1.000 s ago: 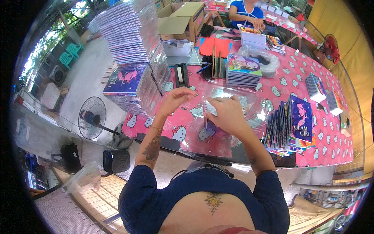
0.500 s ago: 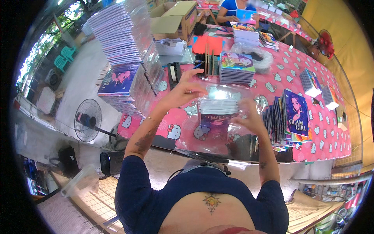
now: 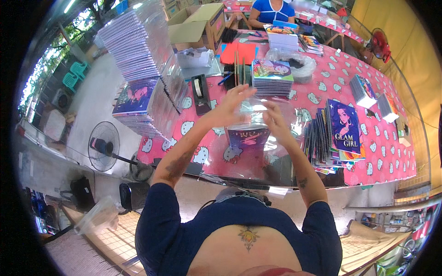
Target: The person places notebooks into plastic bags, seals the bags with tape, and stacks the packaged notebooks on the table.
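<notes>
In front of me a small stack of spiral-bound notebooks point(image 3: 248, 139) with a purple cover at its near side lies within clear plastic wrap point(image 3: 287, 108). My left hand point(image 3: 234, 106) is over the stack's far left side, fingers stretched out and touching the plastic. Opposite it, my right hand point(image 3: 277, 123) rests at the stack's right side, its fingers apart and slightly bent against the film. Glare on the plastic blurs where the fingertips touch. Right of my hands leans a row of notebooks point(image 3: 345, 126) with purple covers.
A tall plastic-wrapped notebook stack point(image 3: 131, 50) stands at left. Beyond my hands are a tape dispenser point(image 3: 200, 94), another notebook pile point(image 3: 271, 78), a plastic roll point(image 3: 301, 69) and an open carton point(image 3: 198, 27). A person in blue point(image 3: 272, 14) sits across the pink patterned table point(image 3: 368, 168).
My hands have come closer together over the notebook stack, the right one moving left and away from me. The plastic now lies over the stack's top. The person across has lowered the blue item.
</notes>
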`<action>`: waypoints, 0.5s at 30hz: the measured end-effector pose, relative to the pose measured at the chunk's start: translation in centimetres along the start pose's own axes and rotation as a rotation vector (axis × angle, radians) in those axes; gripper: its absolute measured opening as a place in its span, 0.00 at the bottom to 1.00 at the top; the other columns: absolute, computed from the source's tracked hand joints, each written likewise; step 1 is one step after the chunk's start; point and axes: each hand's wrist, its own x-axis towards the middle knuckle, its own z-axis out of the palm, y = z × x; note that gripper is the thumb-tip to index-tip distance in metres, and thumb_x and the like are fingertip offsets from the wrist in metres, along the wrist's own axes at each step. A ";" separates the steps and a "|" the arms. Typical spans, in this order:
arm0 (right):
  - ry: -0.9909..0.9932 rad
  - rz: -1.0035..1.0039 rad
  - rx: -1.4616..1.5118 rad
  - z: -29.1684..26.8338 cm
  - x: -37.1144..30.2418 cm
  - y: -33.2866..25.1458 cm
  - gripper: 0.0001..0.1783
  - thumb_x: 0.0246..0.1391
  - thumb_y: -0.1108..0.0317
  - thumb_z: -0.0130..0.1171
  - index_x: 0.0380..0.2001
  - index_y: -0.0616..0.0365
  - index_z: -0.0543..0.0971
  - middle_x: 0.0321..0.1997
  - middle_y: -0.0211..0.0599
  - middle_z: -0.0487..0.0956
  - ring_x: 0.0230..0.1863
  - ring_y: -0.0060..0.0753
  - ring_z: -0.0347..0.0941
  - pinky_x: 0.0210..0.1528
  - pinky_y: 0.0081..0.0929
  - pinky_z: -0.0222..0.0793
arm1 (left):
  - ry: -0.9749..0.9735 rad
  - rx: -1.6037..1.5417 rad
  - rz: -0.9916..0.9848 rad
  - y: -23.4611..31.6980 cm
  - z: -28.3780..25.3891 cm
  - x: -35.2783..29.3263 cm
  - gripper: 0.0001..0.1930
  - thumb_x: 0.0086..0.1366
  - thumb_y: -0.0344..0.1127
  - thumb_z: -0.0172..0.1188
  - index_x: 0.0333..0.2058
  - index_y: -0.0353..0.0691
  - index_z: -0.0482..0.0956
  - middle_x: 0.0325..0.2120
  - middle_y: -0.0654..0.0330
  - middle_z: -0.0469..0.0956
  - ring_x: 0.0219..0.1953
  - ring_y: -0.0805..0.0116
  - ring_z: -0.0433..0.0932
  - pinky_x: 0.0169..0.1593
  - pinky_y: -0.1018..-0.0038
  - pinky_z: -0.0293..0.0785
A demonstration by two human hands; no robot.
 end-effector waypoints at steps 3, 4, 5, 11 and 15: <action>0.155 0.176 0.121 0.2 3.0 1.0 0.22 0.57 0.54 0.61 0.48 0.58 0.79 0.54 0.46 0.73 0.55 0.38 0.69 0.58 0.32 0.63 | -0.192 0.855 0.083 7.3 -0.1 -0.8 0.16 0.56 0.42 0.66 0.43 0.44 0.82 0.67 0.47 0.52 0.70 0.50 0.47 0.68 0.53 0.46; 0.013 0.234 0.134 0.1 4.0 0.3 0.23 0.55 0.54 0.63 0.49 0.58 0.78 0.53 0.46 0.73 0.54 0.37 0.69 0.57 0.32 0.64 | 0.042 0.822 0.214 8.1 -0.6 -0.5 0.09 0.54 0.40 0.69 0.32 0.44 0.85 0.61 0.47 0.63 0.65 0.51 0.58 0.65 0.57 0.56; -0.128 0.292 0.144 -0.2 4.8 -0.4 0.25 0.54 0.54 0.64 0.49 0.58 0.78 0.53 0.45 0.74 0.53 0.36 0.70 0.56 0.31 0.64 | 0.180 0.513 0.124 8.3 -1.3 -0.5 0.09 0.54 0.40 0.68 0.32 0.43 0.85 0.60 0.48 0.65 0.63 0.54 0.62 0.62 0.59 0.59; 0.009 -0.037 0.026 0.0 6.3 0.0 0.34 0.46 0.58 0.72 0.55 0.60 0.73 0.54 0.40 0.74 0.48 0.31 0.73 0.51 0.30 0.68 | 0.083 -0.243 -0.379 -3.8 -2.2 -2.8 0.18 0.62 0.34 0.63 0.50 0.38 0.78 0.51 0.55 0.75 0.51 0.66 0.74 0.51 0.71 0.72; -0.280 0.219 0.280 -1.2 6.5 -0.5 0.38 0.46 0.62 0.71 0.60 0.62 0.68 0.55 0.38 0.74 0.54 0.30 0.71 0.57 0.27 0.63 | 0.010 -0.658 -0.451 -6.3 1.3 -4.0 0.27 0.61 0.36 0.65 0.57 0.35 0.71 0.49 0.58 0.76 0.48 0.71 0.74 0.51 0.74 0.71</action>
